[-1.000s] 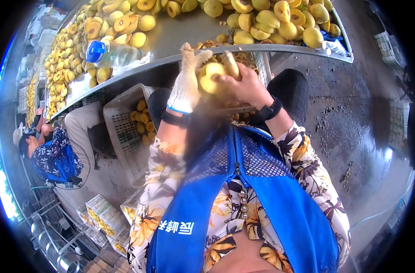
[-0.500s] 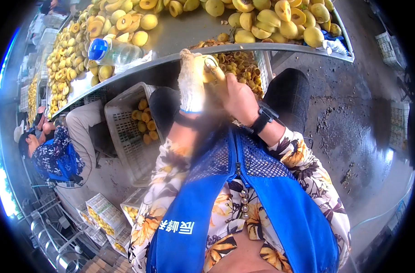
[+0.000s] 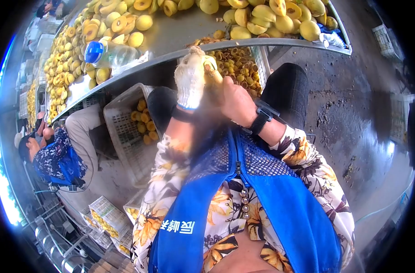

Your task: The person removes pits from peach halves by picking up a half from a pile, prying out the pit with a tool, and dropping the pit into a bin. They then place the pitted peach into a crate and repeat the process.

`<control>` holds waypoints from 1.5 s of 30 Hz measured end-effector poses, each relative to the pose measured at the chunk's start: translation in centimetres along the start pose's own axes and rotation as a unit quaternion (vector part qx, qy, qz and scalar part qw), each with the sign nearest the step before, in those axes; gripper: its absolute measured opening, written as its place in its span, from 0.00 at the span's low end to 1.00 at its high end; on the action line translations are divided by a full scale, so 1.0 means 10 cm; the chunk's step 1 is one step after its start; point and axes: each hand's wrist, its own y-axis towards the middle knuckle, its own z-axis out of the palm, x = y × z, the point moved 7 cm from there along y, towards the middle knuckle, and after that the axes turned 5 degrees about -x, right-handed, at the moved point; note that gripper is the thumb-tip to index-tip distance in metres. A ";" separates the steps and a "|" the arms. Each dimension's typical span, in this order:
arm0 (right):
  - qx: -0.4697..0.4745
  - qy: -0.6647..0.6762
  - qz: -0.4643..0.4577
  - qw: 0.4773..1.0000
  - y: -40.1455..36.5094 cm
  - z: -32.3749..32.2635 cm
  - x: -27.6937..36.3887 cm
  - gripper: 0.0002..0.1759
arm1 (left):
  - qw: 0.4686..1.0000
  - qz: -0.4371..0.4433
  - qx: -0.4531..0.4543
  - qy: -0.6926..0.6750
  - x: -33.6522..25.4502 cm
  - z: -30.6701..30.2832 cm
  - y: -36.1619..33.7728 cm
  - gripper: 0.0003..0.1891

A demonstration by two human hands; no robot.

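Observation:
My left hand [image 3: 189, 78], in a white knit glove, is closed around a yellow peach half [image 3: 210, 61]. The glove hides most of the fruit. Bare and wearing a black wrist strap, my right hand [image 3: 238, 101] grips a small tan-handled tool [image 3: 213, 76], whose tip meets the peach. The tool's working end is blurred, so its exact kind does not show. Both hands are close together over my lap, just in front of the metal table's edge [image 3: 171, 58]. Below and beyond them stands a crate holding many pitted pieces and scraps [image 3: 240, 68].
Halved peaches [image 3: 262, 18] are heaped on the table, beside a clear bottle with a blue lid [image 3: 112, 53]. A plastic crate [image 3: 125, 113] with some peach halves stands by my left knee. A seated co-worker [image 3: 57, 152] is at left. Wet floor lies at right.
Both hands, still together on the peach, have shifted slightly; the gloved hand has turned a little and covers more of the fruit. The whole view has moved slightly.

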 end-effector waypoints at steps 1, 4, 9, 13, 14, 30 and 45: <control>-0.001 -0.001 -0.011 1.000 0.00 -0.02 0.01 0.12 | 0.997 -0.053 0.019 -0.060 0.11 0.02 0.04 0.18; 0.007 -0.006 -0.031 0.999 -0.02 0.01 -0.03 0.12 | 0.995 0.016 0.102 -0.003 0.14 0.02 0.12 0.18; 0.015 0.011 -0.020 1.000 0.03 0.13 -0.16 0.12 | 0.993 0.080 0.058 0.060 0.29 -0.01 0.19 0.17; -0.019 0.038 -0.022 0.999 0.10 0.28 -0.20 0.11 | 0.978 -0.099 -0.111 -0.147 0.22 0.03 -0.05 0.16; -0.013 0.042 -0.029 0.999 0.07 0.32 -0.22 0.10 | 0.972 -0.085 -0.127 -0.178 0.38 0.04 -0.05 0.16; 0.051 0.017 0.021 0.998 0.01 0.23 -0.20 0.12 | 0.973 -0.108 0.169 -0.114 0.43 0.10 0.21 0.18; -0.055 0.095 0.028 0.994 0.08 0.23 -0.13 0.12 | 0.859 -0.339 0.080 -0.375 0.47 0.38 -0.05 0.22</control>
